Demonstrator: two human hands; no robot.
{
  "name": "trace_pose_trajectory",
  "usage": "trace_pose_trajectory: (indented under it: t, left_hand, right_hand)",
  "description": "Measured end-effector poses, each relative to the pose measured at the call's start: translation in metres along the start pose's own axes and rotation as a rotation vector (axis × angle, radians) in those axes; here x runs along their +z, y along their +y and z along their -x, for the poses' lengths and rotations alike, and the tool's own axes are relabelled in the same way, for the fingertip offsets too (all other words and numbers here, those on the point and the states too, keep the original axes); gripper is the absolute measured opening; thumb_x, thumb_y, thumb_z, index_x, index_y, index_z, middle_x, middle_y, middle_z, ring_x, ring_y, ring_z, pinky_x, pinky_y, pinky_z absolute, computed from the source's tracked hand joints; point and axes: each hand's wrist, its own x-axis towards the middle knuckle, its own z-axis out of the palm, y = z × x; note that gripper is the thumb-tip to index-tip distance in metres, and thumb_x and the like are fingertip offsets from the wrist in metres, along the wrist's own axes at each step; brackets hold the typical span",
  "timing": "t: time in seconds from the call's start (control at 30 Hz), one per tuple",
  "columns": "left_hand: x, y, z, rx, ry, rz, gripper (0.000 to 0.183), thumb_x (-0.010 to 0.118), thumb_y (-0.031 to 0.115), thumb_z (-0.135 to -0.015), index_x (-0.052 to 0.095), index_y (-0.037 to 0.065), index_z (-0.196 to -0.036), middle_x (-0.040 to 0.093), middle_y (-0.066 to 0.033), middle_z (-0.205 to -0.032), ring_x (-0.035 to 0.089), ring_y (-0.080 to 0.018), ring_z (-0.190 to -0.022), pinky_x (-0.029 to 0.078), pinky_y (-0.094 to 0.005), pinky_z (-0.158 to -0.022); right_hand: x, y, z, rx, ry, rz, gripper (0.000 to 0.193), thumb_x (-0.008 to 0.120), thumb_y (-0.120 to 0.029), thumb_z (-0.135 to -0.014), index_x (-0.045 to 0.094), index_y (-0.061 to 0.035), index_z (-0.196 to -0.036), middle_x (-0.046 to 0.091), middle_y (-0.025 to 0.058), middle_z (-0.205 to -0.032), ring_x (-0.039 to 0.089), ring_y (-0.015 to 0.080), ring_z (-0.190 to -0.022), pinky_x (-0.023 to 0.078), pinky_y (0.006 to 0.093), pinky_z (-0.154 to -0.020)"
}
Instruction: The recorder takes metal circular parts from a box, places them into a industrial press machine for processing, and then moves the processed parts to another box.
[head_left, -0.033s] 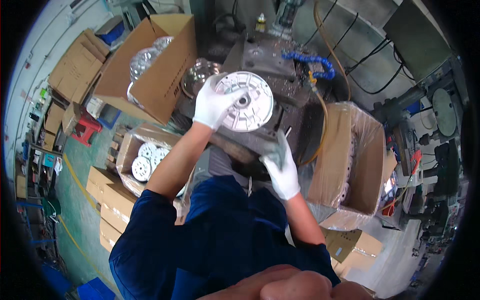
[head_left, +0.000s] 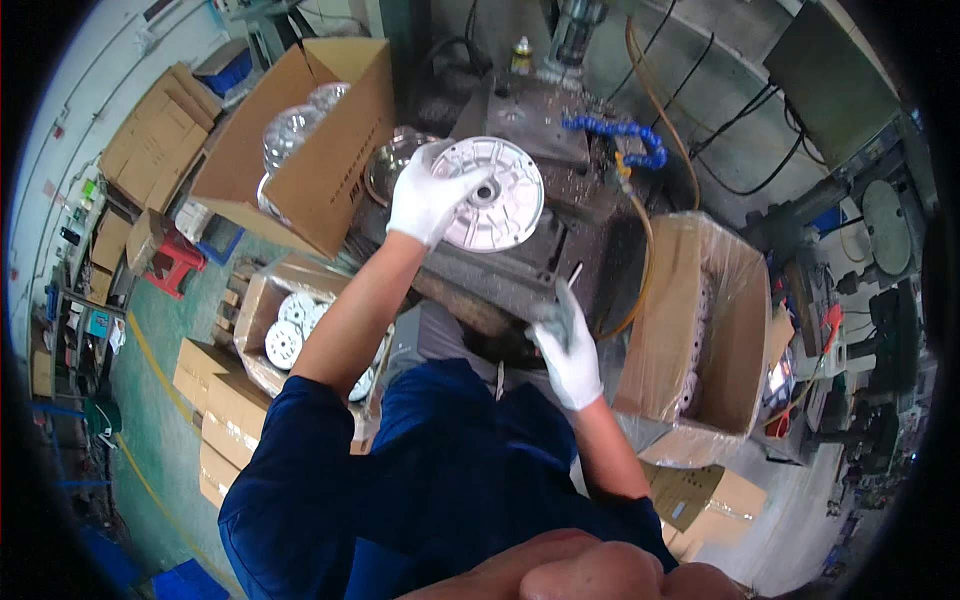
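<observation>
My white-gloved left hand (head_left: 425,200) grips the left edge of a round silvery cast-metal disc (head_left: 510,215), its thumb lying across the face near the central hole. The disc has ribs and small holes, and it is held over the dark metal machine bed (head_left: 470,275). Lower and to the right, my gloved right hand (head_left: 568,350) is closed around a thin rod-like tool (head_left: 575,273) with a pale tip pointing up; the rest of the tool is hidden. That glove's fingertips are grey with dirt. Behind my left hand stands a shiny metal bowl-shaped part (head_left: 388,165).
At the left, a tall cardboard box (head_left: 330,180) holds shiny round parts; below it, a plastic-lined box (head_left: 262,315) contains several discs. A lined carton (head_left: 655,320) with parts stands at right. A blue segmented hose (head_left: 625,127) and a bottle (head_left: 521,55) are on the machine.
The disc and my left hand are slightly higher in the picture. My right hand has shifted a little down and looks less blurred, still with the thin tool.
</observation>
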Motion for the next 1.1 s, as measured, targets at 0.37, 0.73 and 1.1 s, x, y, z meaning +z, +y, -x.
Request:
trace_pose_trajectory:
  t: [0.37,0.73,1.1]
  left_hand:
    - [0.054,-0.013,-0.148,-0.006,0.172,-0.73,0.081,0.075,0.061,-0.061,0.063,0.0,-0.112,0.063,-0.0208,-0.117,0.06,-0.0315,-0.111,0.048,-0.0363,-0.093]
    - [0.047,0.014,-0.148,-0.154,-0.159,-1.057,0.096,0.062,0.07,-0.069,0.057,-0.01,-0.121,0.059,-0.0269,-0.121,0.058,-0.0342,-0.114,0.044,-0.0352,-0.096]
    - [0.042,0.014,-0.165,-0.175,-0.264,-1.022,0.092,0.065,0.066,-0.069,0.059,-0.012,-0.117,0.061,-0.0266,-0.118,0.061,-0.0318,-0.109,0.046,-0.0356,-0.092]
  right_hand:
    - [-0.049,0.082,0.074,0.174,0.113,-0.005,0.05,0.057,-0.016,-0.095,0.04,0.0014,-0.139,0.061,0.0091,-0.108,0.057,0.0121,-0.094,0.048,0.026,-0.082]
    - [-0.065,0.096,0.067,0.203,0.112,0.123,0.048,0.057,-0.014,-0.095,0.041,0.0033,-0.137,0.061,0.0086,-0.108,0.057,0.0137,-0.096,0.047,0.027,-0.088]
    - [-0.068,0.099,0.069,0.118,0.105,0.313,0.051,0.06,-0.018,-0.093,0.043,0.0016,-0.137,0.062,0.0128,-0.114,0.059,0.0166,-0.097,0.046,0.0286,-0.088]
